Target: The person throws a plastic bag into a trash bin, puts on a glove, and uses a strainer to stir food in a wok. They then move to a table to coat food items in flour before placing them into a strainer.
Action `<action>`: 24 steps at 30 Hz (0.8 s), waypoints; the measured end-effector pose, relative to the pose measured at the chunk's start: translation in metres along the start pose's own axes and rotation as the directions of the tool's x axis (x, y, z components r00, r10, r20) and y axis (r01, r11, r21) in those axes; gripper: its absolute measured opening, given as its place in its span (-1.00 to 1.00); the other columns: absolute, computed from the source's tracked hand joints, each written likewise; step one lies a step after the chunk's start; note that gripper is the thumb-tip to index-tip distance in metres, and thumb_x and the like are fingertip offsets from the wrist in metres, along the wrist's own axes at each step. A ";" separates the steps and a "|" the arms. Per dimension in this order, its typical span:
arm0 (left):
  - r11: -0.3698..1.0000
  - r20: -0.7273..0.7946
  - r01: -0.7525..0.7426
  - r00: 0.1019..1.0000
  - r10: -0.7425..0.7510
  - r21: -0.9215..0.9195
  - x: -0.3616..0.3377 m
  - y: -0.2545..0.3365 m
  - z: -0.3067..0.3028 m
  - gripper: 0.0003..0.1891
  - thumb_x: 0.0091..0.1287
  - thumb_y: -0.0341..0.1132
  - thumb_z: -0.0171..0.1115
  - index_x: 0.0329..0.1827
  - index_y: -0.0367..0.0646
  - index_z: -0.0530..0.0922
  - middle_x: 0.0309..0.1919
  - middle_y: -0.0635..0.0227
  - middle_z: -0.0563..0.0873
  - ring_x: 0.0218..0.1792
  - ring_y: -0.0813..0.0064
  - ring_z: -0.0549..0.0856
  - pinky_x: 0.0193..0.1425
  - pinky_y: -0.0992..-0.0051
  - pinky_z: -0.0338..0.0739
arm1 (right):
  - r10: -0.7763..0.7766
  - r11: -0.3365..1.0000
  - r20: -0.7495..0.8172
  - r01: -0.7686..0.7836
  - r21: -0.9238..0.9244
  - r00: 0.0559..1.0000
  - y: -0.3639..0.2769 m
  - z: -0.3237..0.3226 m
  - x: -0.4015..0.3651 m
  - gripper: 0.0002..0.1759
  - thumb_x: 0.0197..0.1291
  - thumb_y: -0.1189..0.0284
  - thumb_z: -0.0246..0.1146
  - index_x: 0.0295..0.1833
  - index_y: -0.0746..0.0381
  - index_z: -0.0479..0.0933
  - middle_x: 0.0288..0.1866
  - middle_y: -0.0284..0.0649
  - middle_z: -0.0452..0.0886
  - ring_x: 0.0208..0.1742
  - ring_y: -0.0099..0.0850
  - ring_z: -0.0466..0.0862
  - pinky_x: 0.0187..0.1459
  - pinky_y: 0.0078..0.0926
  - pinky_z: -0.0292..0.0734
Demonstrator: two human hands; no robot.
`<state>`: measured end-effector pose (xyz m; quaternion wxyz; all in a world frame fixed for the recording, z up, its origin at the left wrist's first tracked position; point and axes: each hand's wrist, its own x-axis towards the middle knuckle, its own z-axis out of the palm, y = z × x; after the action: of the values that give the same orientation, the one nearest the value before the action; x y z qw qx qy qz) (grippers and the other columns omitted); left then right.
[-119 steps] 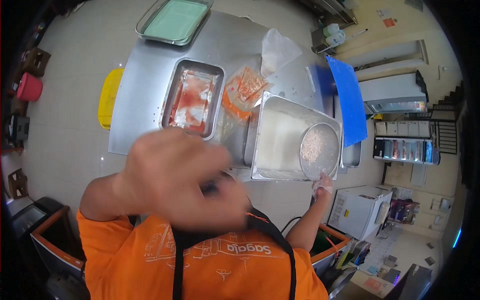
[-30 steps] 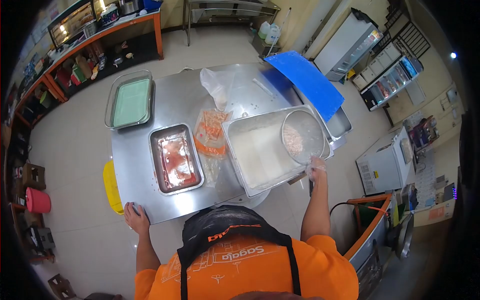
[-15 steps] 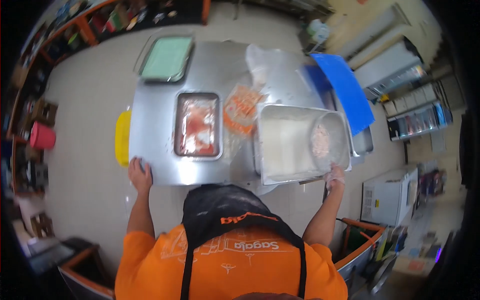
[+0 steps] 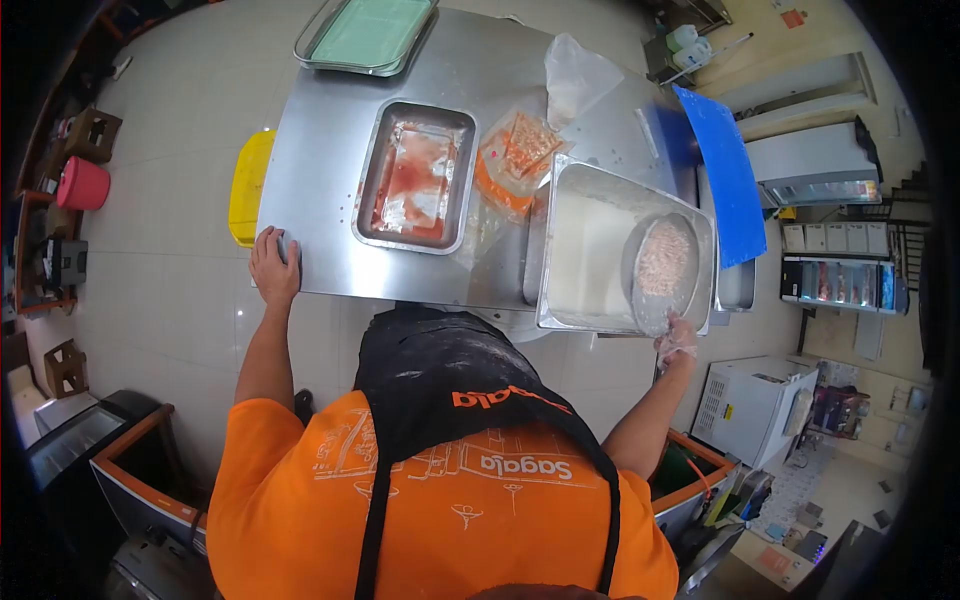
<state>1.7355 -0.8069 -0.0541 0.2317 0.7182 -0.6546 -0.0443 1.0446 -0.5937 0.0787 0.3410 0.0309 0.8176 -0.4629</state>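
While the right hand [image 4: 677, 342], wrapped in a thin clear glove, sits at the near right corner of the counter [image 4: 320, 150], its fingers are closed on the near edge of a round strainer [image 4: 665, 262]. The strainer stretches away from those fingers, tilted and resting inside a large steel pan [image 4: 548, 262]. A heap of small pinkish bits [image 4: 666, 258] lies in its mesh, just beyond the fingertips. To the left of the fingers, the pan's floor is covered with a white powder [image 4: 585, 255]. Whether the grip is on a handle or on the bare rim is too small to tell.

Well apart from all that, the left hand [image 4: 272, 265] lies on the near left corner of the counter, fingers spread loosely over the edge and holding nothing. Just beyond and left of those fingers, a yellow slab [image 4: 248, 185] hangs beside the counter's side. Beyond and right of them stands a smaller steel tray [image 4: 364, 192] smeared with red sauce.

Between the tray and the pan lies an orange printed packet [image 4: 515, 155], touching the pan's far left corner. Farther off, a crumpled clear plastic bag [image 4: 575, 75] rests on the steel. At the far edge sits a glass dish [image 4: 365, 35] with a pale green inside. A blue board [image 4: 725, 170] leans past the pan, beyond the right fingers.
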 end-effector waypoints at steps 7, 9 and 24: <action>1.000 -0.011 0.005 1.000 -0.005 -0.009 0.003 0.000 0.001 -0.65 0.27 -0.15 0.14 0.09 -0.02 0.48 0.21 0.36 0.47 0.27 0.30 0.38 0.32 0.26 0.17 | -0.019 0.999 0.032 0.018 0.033 0.999 0.001 0.012 -0.013 -0.83 0.25 0.32 0.17 -0.27 0.14 0.35 -0.58 -0.33 0.30 -0.72 -0.42 0.32 -0.75 -0.48 0.14; 1.000 -0.001 0.007 1.000 -0.007 -0.004 0.001 -0.001 0.000 -0.65 0.27 -0.15 0.14 0.09 -0.03 0.48 0.21 0.36 0.47 0.27 0.29 0.38 0.32 0.26 0.17 | -0.007 0.997 0.024 0.005 0.071 1.000 0.006 0.009 -0.012 -0.83 0.25 0.31 0.17 -0.28 0.14 0.35 -0.58 -0.33 0.30 -0.71 -0.41 0.33 -0.76 -0.48 0.14; 1.000 -0.006 0.011 1.000 -0.011 -0.015 0.002 -0.002 0.001 -0.65 0.28 -0.14 0.14 0.08 -0.03 0.49 0.20 0.37 0.48 0.25 0.29 0.40 0.32 0.26 0.18 | -0.019 1.000 0.024 0.018 0.021 1.000 0.033 -0.002 0.021 -0.87 0.21 0.37 0.12 -0.35 0.15 0.37 -0.59 -0.29 0.38 -0.72 -0.41 0.35 -0.78 -0.44 0.17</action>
<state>1.7374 -0.8093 -0.0556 0.2386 0.7203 -0.6495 -0.0483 1.0388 -0.5789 0.0430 0.3464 0.0212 0.8088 -0.4748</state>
